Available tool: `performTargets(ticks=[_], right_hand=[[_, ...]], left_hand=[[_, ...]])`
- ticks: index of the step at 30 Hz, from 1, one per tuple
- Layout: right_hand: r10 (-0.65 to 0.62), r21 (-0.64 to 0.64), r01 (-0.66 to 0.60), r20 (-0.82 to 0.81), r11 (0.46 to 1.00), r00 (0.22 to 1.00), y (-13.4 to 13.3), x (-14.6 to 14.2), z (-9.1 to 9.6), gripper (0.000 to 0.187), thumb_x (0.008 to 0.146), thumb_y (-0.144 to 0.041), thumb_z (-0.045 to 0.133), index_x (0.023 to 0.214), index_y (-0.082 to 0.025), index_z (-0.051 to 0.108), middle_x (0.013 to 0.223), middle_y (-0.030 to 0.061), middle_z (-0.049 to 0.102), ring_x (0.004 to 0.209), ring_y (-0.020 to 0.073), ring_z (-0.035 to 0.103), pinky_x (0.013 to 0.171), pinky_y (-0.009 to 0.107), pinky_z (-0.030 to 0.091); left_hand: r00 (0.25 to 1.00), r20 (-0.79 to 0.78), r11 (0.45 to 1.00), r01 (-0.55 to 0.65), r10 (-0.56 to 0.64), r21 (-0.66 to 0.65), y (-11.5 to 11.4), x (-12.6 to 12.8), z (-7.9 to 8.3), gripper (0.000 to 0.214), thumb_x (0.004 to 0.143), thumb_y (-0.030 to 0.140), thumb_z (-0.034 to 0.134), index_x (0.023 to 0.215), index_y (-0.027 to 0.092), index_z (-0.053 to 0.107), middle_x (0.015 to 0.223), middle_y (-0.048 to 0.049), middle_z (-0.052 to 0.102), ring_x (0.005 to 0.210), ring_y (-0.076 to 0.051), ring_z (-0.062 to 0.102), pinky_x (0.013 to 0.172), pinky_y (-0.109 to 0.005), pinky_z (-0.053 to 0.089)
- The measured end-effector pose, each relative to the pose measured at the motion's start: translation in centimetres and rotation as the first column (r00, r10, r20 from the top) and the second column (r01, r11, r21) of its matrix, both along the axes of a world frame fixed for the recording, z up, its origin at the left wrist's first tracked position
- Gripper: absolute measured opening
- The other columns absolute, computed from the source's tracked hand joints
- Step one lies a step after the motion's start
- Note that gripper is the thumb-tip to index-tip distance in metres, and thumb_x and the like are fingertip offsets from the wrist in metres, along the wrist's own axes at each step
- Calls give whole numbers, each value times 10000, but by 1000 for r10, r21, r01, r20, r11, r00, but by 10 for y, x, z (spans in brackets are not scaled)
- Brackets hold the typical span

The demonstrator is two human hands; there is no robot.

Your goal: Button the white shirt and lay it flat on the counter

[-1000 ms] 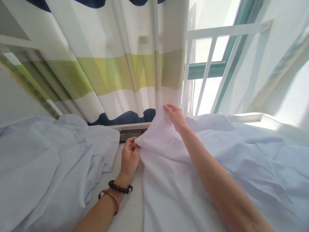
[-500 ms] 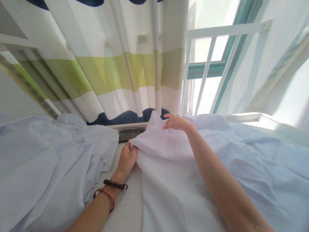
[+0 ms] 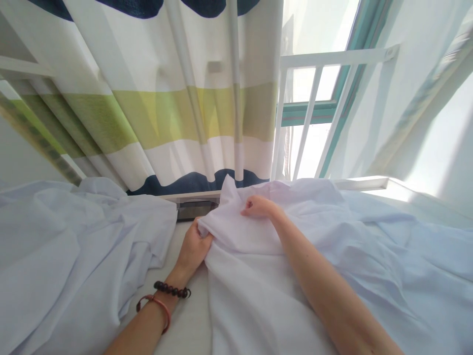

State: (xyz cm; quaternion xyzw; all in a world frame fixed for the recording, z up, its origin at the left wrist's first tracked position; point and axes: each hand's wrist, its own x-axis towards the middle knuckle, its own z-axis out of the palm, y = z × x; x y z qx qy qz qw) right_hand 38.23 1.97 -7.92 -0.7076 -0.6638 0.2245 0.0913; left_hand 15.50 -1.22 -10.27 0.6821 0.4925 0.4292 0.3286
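Observation:
A white bed sheet (image 3: pixel 258 296) lies rumpled across the mattress (image 3: pixel 192 320). My left hand (image 3: pixel 194 249), with a bead bracelet and a red band at the wrist, pinches the sheet's edge near the head of the bed. My right hand (image 3: pixel 256 207) is closed on a raised fold of the same sheet a little further back, close to the bed's end rail. A point of cloth stands up just left of my right hand.
A striped curtain (image 3: pixel 177 113) in white, yellow-green and navy hangs behind the bed. To its right a white railing (image 3: pixel 314 98) stands before a teal-framed window (image 3: pixel 332 103). More loose sheet (image 3: pixel 74 256) is piled at the left.
My right hand has dropped from a raised pinch, briefly opened over the sheet, and now closes on it lower down. The left hand keeps its hold and shifted slightly left.

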Motion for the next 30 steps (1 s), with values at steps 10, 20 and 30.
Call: performTargets(ticks=[10,20,30], right_hand=[[-196,348,150,99,925,976,-15,11,-28,255,955,-303,428,932,-183,651,968,111,709,930,251,638,726,309,419],[-265,394,215,75,893,961,-14,31,-31,274,942,-331,448,1136,-181,570,1061,124,709,976,268,649,714,301,416],[-405,401,343,77,849,911,-34,106,-35,281,948,-320,405,1080,-153,589,1056,162,696,1010,308,634,764,354,433]], left_hand=[[991,-36,992,129,-129,-15,-11,9,-3,382,693,331,640,1037,181,570,1037,-66,706,954,-255,660,844,-335,514],[968,-199,988,149,-151,-28,-18,52,-9,168,624,113,630,768,188,671,817,-57,726,887,-278,674,793,-339,510],[942,-229,967,255,-245,12,5,121,-17,95,694,175,611,756,178,682,774,-91,719,790,-282,658,746,-347,465]])
